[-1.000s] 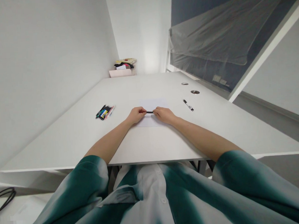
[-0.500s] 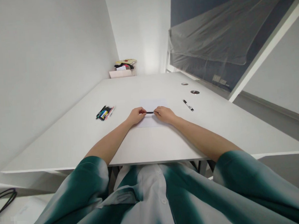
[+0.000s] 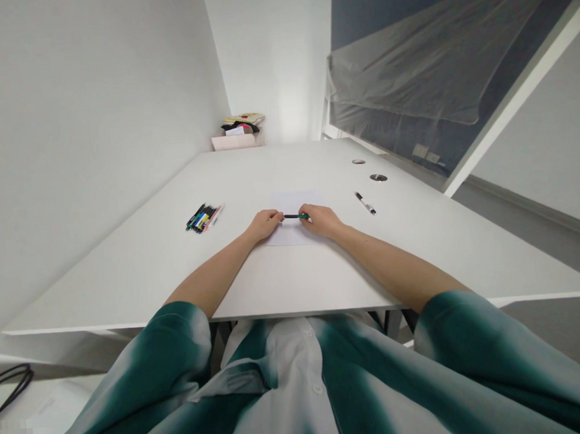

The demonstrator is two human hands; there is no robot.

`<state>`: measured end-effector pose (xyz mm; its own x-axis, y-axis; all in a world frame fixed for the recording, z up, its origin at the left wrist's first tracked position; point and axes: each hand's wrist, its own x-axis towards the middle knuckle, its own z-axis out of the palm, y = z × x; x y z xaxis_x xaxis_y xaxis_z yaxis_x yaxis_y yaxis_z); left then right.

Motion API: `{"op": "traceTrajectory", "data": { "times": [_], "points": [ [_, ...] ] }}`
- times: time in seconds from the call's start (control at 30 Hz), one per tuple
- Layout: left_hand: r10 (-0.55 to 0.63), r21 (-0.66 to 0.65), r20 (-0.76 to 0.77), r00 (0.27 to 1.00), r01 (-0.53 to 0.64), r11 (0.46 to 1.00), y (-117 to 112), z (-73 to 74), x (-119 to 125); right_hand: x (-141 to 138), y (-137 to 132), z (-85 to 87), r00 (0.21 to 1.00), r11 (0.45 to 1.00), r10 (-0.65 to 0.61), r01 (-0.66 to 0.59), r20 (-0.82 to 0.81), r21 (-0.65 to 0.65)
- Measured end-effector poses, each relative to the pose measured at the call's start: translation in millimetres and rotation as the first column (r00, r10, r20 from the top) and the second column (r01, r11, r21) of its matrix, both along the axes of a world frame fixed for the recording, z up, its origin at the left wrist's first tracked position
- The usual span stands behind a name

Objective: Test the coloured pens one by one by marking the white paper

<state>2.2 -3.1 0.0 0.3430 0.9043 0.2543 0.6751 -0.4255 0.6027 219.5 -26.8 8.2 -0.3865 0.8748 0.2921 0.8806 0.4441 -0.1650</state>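
A slim black pen [image 3: 291, 216] with a green part at its right end lies level between my two hands. My left hand [image 3: 265, 224] pinches its left end between thumb and fingers. With its fingers closed, my right hand [image 3: 322, 220] grips the green end. Both hands are over a sheet of white paper [image 3: 291, 237] on the white table. My fingers hide the pen's two tips.
A bunch of pens and markers [image 3: 204, 218] lies to the left. One white and black marker [image 3: 365, 203] rests on the right. Two round table inserts [image 3: 378, 178] sit farther back, and a pink box [image 3: 233, 142] holds cloth-like items at the far end.
The green end of the pen now shows at my right hand, where only a black length showed between my hands before. The right fingers have shifted slightly; the left hand has barely moved.
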Motion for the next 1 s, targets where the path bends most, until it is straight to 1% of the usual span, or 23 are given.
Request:
{"op": "traceTrajectory", "data": {
  "times": [0.1, 0.23, 0.37, 0.5, 0.57, 0.73, 0.87, 1.0],
  "points": [
    [-0.021, -0.006, 0.004, 1.0, 0.021, 1.0, 1.5, -0.2, -0.5, 1.4, 0.6, -0.4, 1.0, 1.0, 0.023, -0.023, 0.012, 0.016],
    [-0.039, 0.018, 0.027, 0.999, 0.038, 0.999, 4.3, -1.2, -0.4, 1.9, 0.5, -1.0, 0.998, 0.998, 0.057, -0.058, 0.039, 0.031],
    [-0.035, 0.05, 0.042, 0.999, 0.033, 0.998, 4.5, -2.4, 0.5, -0.7, -1.2, -0.2, 0.997, 0.999, 0.045, -0.045, 0.054, -0.007],
    [0.011, -0.007, -0.016, 1.0, -0.011, 1.0, 3.9, -2.8, 1.3, -1.8, -1.7, 0.2, 0.998, 0.999, 0.034, -0.033, 0.045, -0.028],
    [-0.007, -0.03, -0.03, 1.0, 0.006, 1.0, 3.9, -2.8, 1.0, -1.1, -1.4, -0.1, 0.999, 0.999, 0.026, -0.025, 0.025, -0.027],
    [-0.044, -0.005, 0.028, 0.999, 0.045, 0.999, 3.8, -3.3, -0.6, 0.8, -1.0, -0.2, 1.0, 0.999, -0.013, 0.013, 0.009, -0.041],
    [-0.06, 0.009, 0.048, 0.997, 0.059, 0.998, 1.9, -3.3, -0.5, 1.5, -1.8, 0.8, 1.0, 1.0, -0.002, 0.002, 0.028, -0.025],
    [-0.031, 0.027, 0.01, 0.999, 0.031, 0.999, -1.0, -1.2, 1.3, 1.9, -2.3, 1.4, 0.999, 1.0, 0.027, -0.027, 0.037, 0.008]
  ]
}}
